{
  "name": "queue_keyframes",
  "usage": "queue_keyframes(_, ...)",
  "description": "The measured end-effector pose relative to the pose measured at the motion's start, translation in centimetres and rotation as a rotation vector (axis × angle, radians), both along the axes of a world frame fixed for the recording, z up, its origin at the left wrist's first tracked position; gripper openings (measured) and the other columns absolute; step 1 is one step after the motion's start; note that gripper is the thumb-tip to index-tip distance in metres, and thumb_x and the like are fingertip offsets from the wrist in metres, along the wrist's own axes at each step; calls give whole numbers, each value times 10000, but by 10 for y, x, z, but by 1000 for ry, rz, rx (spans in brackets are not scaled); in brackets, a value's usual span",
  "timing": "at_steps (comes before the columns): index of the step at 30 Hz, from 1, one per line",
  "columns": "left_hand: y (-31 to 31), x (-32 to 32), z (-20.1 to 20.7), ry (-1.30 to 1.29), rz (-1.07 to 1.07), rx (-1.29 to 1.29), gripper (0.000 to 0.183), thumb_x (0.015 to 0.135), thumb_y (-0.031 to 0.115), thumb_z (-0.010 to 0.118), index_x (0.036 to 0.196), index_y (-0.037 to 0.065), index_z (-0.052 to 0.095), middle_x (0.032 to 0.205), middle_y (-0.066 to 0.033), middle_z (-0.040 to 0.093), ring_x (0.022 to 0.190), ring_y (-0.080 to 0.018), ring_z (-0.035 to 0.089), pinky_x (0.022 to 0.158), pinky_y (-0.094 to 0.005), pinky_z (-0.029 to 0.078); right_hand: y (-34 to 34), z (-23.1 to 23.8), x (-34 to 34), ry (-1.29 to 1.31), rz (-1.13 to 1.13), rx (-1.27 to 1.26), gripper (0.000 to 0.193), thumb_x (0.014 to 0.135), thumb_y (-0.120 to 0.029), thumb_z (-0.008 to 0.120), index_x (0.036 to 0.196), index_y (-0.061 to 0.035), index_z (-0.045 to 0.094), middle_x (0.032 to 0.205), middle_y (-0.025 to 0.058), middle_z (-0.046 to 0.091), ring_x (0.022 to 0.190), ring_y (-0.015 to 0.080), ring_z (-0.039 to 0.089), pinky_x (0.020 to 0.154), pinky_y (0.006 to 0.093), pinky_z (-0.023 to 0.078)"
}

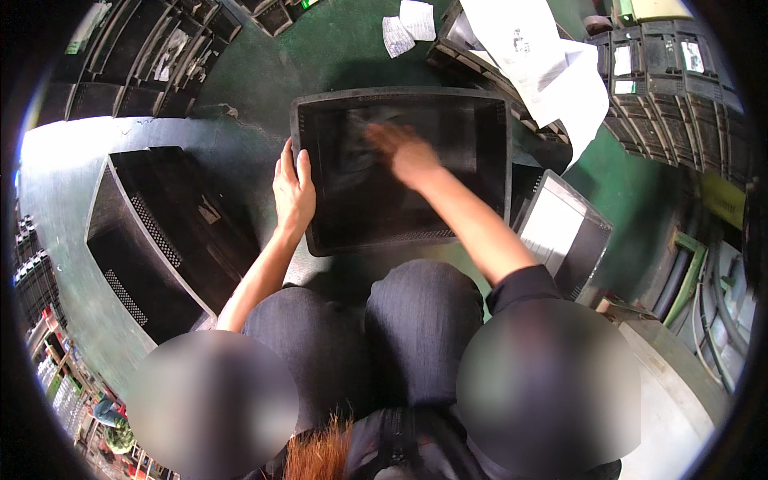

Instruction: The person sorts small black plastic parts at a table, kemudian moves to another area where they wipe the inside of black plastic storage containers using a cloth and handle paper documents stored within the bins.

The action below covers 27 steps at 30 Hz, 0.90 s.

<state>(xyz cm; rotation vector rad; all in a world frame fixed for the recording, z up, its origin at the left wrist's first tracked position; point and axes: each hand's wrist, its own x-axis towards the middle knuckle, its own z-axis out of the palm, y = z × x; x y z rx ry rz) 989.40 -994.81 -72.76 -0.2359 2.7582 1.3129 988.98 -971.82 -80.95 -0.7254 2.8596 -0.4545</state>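
Black plastic crate [488,160], shallow and square, vented low walls, dusty floor; sits on green floor [344,48] just ahead of knees. Left hand [293,190] clamped on left rim, fingers curled together over edge. Right hand [406,152] inside, motion-blurred; finger state impossible to tell. Larger black crate [152,240] near on left, another crate [564,232] close on right; bare floor beyond far rim.
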Motion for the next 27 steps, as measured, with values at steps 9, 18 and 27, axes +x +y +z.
queue_keyframes(9, 14, -3, 18, -87, -45, 53, 465, 941, 268, 402, 1341, 36, 360, 1247, -228, 482, 1157, -340, 473, 967, -368, 357, 1, 4, -5, -152, -716, 128, 446, 795, -147, 507, 1214, -7, 453, 1270, 188, 427, 1140, 386, 444, 845, 445, 475)
queue_keyframes(18, 10, -2, 0, 86, -42, 12, 443, 932, 257, 416, 1336, 80, 377, 1142, -239, 525, 1058, -373, 512, 915, -394, 391, -14, 8, -31, -85, -393, -242, 272, 892, -273, 425, 1076, -108, 538, 1125, 157, 524, 1042, 334, 515, 831, 442, 453)
queue_keyframes(27, 15, 1, -1, 88, -8, 43, 442, 923, 254, 449, 1333, 100, 392, 1151, -222, 537, 1080, -356, 510, 925, -391, 384, 75, 54, 88, -381, -158, 490, 250, 765, -83, 542, 1011, -110, 576, 1078, 199, 497, 850, 323, 603, 625, 384, 536)
